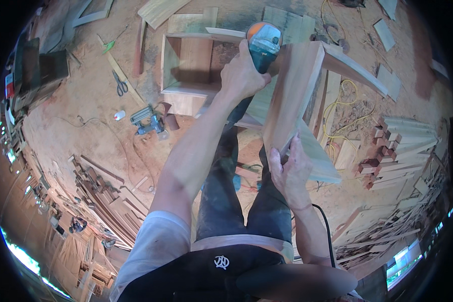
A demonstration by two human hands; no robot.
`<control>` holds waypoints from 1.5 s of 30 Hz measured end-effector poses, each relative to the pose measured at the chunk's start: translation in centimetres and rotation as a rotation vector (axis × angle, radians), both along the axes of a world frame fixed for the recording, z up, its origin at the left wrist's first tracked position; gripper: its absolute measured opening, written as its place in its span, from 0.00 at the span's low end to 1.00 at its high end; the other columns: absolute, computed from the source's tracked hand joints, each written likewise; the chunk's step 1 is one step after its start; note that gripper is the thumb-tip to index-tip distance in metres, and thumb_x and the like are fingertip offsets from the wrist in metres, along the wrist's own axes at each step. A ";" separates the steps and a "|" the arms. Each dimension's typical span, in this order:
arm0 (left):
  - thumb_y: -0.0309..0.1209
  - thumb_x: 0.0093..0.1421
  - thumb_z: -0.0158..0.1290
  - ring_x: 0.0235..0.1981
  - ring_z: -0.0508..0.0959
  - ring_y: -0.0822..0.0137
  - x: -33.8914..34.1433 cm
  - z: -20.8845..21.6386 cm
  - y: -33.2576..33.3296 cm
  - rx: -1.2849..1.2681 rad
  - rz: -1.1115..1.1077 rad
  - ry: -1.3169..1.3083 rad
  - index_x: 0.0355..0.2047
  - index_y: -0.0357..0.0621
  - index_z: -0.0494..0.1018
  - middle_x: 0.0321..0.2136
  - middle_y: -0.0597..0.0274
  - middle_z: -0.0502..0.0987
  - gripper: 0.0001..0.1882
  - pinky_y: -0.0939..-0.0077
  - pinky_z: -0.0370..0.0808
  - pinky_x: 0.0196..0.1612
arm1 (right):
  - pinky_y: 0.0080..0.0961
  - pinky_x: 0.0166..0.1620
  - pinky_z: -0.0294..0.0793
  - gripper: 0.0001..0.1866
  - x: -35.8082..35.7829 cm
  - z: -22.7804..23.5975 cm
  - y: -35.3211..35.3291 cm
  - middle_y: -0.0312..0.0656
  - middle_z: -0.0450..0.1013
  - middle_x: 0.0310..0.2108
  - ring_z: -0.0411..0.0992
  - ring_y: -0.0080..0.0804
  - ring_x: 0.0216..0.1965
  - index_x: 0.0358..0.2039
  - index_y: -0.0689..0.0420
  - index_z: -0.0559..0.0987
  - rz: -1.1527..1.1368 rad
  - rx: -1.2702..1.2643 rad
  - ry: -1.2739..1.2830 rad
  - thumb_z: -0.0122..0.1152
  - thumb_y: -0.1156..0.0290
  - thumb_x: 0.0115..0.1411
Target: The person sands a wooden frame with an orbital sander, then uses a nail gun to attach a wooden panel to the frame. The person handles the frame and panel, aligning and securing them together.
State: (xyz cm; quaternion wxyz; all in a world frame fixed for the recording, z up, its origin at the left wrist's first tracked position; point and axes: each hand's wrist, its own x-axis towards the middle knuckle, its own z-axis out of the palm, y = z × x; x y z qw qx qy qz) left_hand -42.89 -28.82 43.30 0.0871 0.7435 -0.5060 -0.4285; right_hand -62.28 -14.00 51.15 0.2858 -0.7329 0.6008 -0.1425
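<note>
My left hand (240, 75) is wrapped round the body of a teal angle grinder (265, 49) with a silver head and an orange disc. The disc side lies close to the upper end of a pale wooden box frame (291, 80); I cannot tell whether they touch. Lower down, my right hand (292, 168) grips the near corner of this frame, thumb and fingers on either side of its board. The frame stands tilted in front of my legs. Behind the grinder, a second wooden box frame (186, 91) lies on the ground.
A blue-grey power tool (148, 122), scissors (120, 84) and a small white bottle (119, 115) lie to the left. A yellow cord (340, 100) loops on the right beside stacked wood strips (405, 151). Loose timber (105, 194) lies at lower left.
</note>
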 end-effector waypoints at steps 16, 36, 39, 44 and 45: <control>0.42 0.48 0.67 0.51 0.80 0.36 1.1 1.4 10.7 0.069 0.080 -0.050 0.69 0.40 0.52 0.50 0.37 0.79 0.53 0.49 0.77 0.54 | 0.43 0.45 0.80 0.36 -0.8 0.2 -1.0 0.64 0.78 0.48 0.81 0.55 0.43 0.67 0.75 0.63 -0.030 0.196 -0.142 0.59 0.63 0.68; 0.37 0.49 0.68 0.51 0.80 0.36 -2.6 -0.4 28.1 -0.049 0.585 0.043 0.70 0.40 0.49 0.51 0.33 0.77 0.54 0.50 0.76 0.55 | 0.42 0.61 0.71 0.30 -2.2 -1.4 -2.7 0.69 0.72 0.58 0.73 0.60 0.59 0.66 0.76 0.63 0.051 0.189 -0.368 0.50 0.64 0.73; 0.39 0.48 0.68 0.49 0.81 0.35 -3.8 -0.1 27.8 0.078 0.408 0.027 0.71 0.41 0.49 0.50 0.32 0.79 0.55 0.49 0.77 0.54 | 0.35 0.60 0.71 0.30 -2.1 -1.7 -2.9 0.61 0.74 0.57 0.74 0.43 0.57 0.68 0.74 0.62 0.069 0.161 -0.334 0.50 0.64 0.75; 0.39 0.47 0.68 0.48 0.81 0.36 -4.3 -0.8 26.4 0.035 0.309 0.052 0.71 0.41 0.50 0.49 0.35 0.79 0.55 0.48 0.78 0.52 | 0.42 0.64 0.68 0.32 -2.2 -1.6 -2.8 0.70 0.68 0.62 0.69 0.62 0.64 0.67 0.77 0.62 0.044 0.186 -0.354 0.50 0.62 0.74; 0.40 0.47 0.69 0.48 0.82 0.37 -4.3 -0.9 26.2 -0.006 0.292 0.043 0.71 0.41 0.50 0.50 0.36 0.79 0.56 0.48 0.78 0.51 | 0.42 0.64 0.68 0.32 -2.2 -1.6 -2.8 0.70 0.68 0.62 0.69 0.62 0.64 0.67 0.77 0.62 0.033 0.215 -0.359 0.50 0.62 0.74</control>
